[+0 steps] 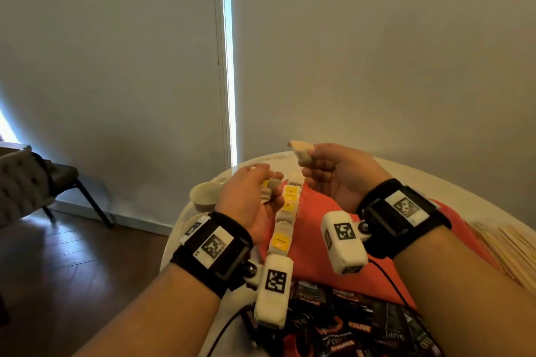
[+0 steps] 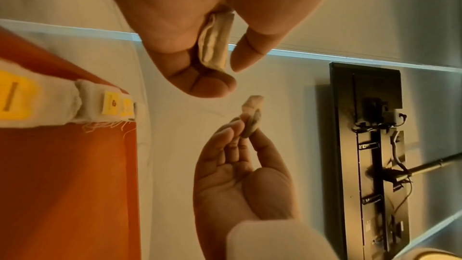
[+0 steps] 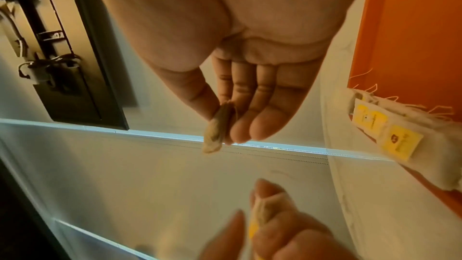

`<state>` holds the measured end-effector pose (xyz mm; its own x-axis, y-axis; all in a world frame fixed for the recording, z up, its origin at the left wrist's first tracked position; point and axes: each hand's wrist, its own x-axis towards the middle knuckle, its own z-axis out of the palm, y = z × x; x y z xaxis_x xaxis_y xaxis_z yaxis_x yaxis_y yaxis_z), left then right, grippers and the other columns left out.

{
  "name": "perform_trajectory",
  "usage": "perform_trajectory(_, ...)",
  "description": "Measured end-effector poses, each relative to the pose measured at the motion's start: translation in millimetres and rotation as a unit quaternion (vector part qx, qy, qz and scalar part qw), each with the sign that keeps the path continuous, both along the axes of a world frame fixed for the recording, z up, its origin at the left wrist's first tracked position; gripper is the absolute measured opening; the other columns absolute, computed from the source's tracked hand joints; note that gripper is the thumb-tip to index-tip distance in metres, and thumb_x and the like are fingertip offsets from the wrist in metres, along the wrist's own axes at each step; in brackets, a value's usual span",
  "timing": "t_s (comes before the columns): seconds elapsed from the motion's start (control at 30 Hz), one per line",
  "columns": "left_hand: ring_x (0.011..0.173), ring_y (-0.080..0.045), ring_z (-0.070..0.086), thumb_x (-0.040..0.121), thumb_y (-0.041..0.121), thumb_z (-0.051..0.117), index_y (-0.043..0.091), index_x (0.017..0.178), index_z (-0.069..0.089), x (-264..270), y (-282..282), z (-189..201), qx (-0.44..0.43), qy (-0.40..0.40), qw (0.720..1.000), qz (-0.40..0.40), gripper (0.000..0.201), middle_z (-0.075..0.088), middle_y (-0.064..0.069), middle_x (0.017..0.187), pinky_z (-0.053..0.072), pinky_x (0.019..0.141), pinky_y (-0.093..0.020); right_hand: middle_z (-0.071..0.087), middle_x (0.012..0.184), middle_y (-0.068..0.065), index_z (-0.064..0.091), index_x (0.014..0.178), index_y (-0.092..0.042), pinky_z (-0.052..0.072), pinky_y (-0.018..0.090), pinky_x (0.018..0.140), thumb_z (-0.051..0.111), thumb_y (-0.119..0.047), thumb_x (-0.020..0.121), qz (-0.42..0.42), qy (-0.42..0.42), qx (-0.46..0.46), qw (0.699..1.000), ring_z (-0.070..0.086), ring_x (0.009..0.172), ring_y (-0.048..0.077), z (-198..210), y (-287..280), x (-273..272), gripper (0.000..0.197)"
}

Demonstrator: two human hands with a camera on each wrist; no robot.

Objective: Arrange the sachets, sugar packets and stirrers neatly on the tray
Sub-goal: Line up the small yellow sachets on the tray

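My left hand (image 1: pixel 265 182) is raised over the table and grips a small bunch of tea sachets (image 2: pixel 215 44), one with a yellow tag (image 3: pixel 252 226). My right hand (image 1: pixel 311 159) is higher and to the right, pinching a single beige tea sachet (image 1: pixel 301 151) between thumb and fingertips (image 3: pixel 240 131). Below both hands, a row of tea sachets with yellow tags (image 1: pixel 285 217) lies along the left edge of the orange tray (image 1: pixel 324 240). Dark sachets (image 1: pixel 348 327) are heaped at the tray's near end. Wooden stirrers (image 1: pixel 510 249) lie to the right.
The tray sits on a round white table (image 1: pixel 435 180). A pale bowl (image 1: pixel 204 195) stands at the table's left rim, left of my left hand. A chair (image 1: pixel 34 180) stands on the wood floor at far left. A wall is close behind the table.
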<state>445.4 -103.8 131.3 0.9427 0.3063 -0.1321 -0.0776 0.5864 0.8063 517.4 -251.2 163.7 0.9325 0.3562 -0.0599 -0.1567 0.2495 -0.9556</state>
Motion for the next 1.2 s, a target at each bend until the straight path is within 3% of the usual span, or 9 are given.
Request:
perform_trajectory(0.17,0.052,-0.009,0.051,0.093,0.028,0.075,0.012,0.106,0.069,-6,4,9,0.179,-0.014,0.983,-0.024,0.021,0.064,0.002,0.069,0.046,0.05,-0.024,0.071,0.083,0.011,0.068,0.092,-0.011,0.056,0.035,0.068,0.065,-0.009,0.094,0.044,-0.067,-0.077,0.994,0.067,0.066,0.02,-6,6,-10,0.005)
perform_trajectory(0.3,0.055,-0.011,0.05,0.093,0.017,0.075,0.01,0.109,0.071,-8,12,10,0.257,-0.022,0.966,-0.003,0.018,0.059,-0.003,0.071,0.047,0.05,-0.024,0.075,0.088,0.013,0.071,0.092,-0.011,0.056,0.04,0.076,0.066,-0.007,0.092,0.054,-0.125,-0.139,0.981,0.067,0.075,0.02,-9,8,-19,0.006)
perform_trajectory(0.4,0.055,-0.011,0.049,0.092,0.011,0.074,0.009,0.103,0.073,-9,19,10,0.324,-0.038,0.945,-0.002,0.011,0.059,-0.007,0.072,0.045,0.05,-0.025,0.075,0.099,0.021,0.073,0.096,-0.013,0.055,0.037,0.074,0.073,-0.016,0.09,0.04,-0.151,-0.171,0.973,0.067,0.084,0.022,-9,8,-21,0.007)
perform_trajectory(0.47,0.054,-0.01,0.05,0.093,0.009,0.072,0.009,0.101,0.073,-10,21,10,0.349,-0.034,0.936,-0.007,0.008,0.059,-0.007,0.071,0.045,0.051,-0.026,0.074,0.093,0.02,0.073,0.095,-0.011,0.055,0.035,0.071,0.076,-0.017,0.089,0.011,-0.163,-0.162,0.973,0.068,0.082,0.025,-7,9,-22,0.009)
perform_trajectory(0.57,0.054,-0.01,0.051,0.093,0.009,0.072,0.008,0.104,0.072,-9,24,10,0.337,-0.026,0.941,-0.011,0.011,0.059,-0.006,0.072,0.046,0.051,-0.026,0.076,0.094,0.019,0.072,0.101,-0.005,0.057,0.036,0.072,0.076,-0.015,0.089,0.002,-0.168,-0.147,0.975,0.073,0.082,0.029,-4,11,-22,0.016)
perform_trajectory(0.67,0.054,-0.011,0.052,0.092,0.007,0.072,0.007,0.105,0.071,-5,28,10,0.322,-0.013,0.947,-0.009,0.014,0.058,-0.008,0.073,0.047,0.051,-0.024,0.077,0.096,0.017,0.071,0.107,-0.007,0.058,0.035,0.073,0.074,-0.005,0.088,0.029,-0.162,-0.175,0.971,0.076,0.085,0.025,-8,14,-22,0.019)
perform_trajectory(0.77,0.055,-0.012,0.054,0.092,0.002,0.068,0.009,0.102,0.07,-2,32,11,0.299,0.002,0.954,0.01,0.012,0.059,-0.007,0.072,0.05,0.053,-0.026,0.076,0.084,0.015,0.069,0.096,-0.01,0.056,0.031,0.064,0.074,0.002,0.084,0.002,-0.126,-0.2,0.972,0.072,0.069,0.018,-17,17,-17,0.017)
perform_trajectory(0.9,0.055,-0.009,0.057,0.093,-0.002,0.064,0.01,0.102,0.067,1,41,11,0.234,0.005,0.972,0.032,0.016,0.063,-0.009,0.081,0.051,0.053,-0.024,0.066,0.065,0.008,0.062,0.083,-0.011,0.05,0.027,0.053,0.072,0.01,0.082,-0.025,0.005,-0.223,0.974,0.063,0.048,0.016,-41,16,-4,0.024)
perform_trajectory(1.2,0.058,-0.009,0.058,0.094,-0.005,0.057,0.013,0.104,0.065,-1,51,1,0.19,0.004,0.981,0.031,0.023,0.071,-0.009,0.092,0.053,0.055,-0.024,0.069,0.068,0.015,0.063,0.074,-0.005,0.059,0.043,0.072,0.073,0.011,0.082,-0.008,0.082,-0.29,0.953,0.066,0.066,0.029,-77,21,7,0.02)
